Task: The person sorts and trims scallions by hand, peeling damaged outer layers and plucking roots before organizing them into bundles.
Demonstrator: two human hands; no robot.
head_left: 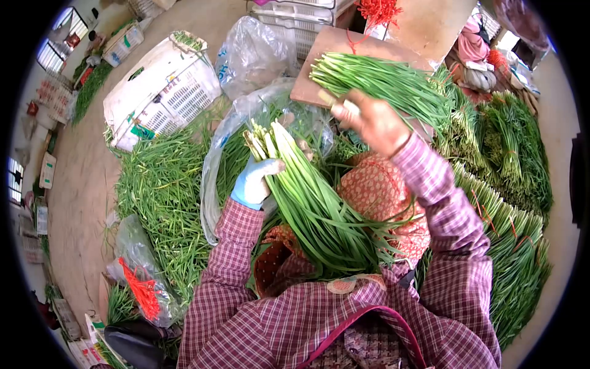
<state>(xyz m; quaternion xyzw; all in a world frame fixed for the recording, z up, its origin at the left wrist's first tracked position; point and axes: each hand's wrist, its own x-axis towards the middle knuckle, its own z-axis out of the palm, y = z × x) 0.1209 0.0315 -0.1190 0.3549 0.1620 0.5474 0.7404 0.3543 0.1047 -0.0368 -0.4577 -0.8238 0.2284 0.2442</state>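
Observation:
My left hand [255, 179], in a pale blue and white glove, is closed round a bunch of garlic chives [319, 215]. The white stem ends point up and away, while the green leaves hang across my lap. My right hand [375, 120] is raised to the right of the stems, apart from them and blurred by motion. Something whitish shows at its thumb and fingertips, too smeared to make out. Just beyond that hand, another pile of chives [381, 83] lies on a brown board [319, 52].
Loose leaves [160, 190] cover the floor at left, beside an open clear plastic bag [212, 172]. A white crate [166, 86] stands behind. Tied chive bundles [504, 246] are stacked at right. Red ties [140, 289] lie on a plastic bag; more red ties [378, 11] are at top.

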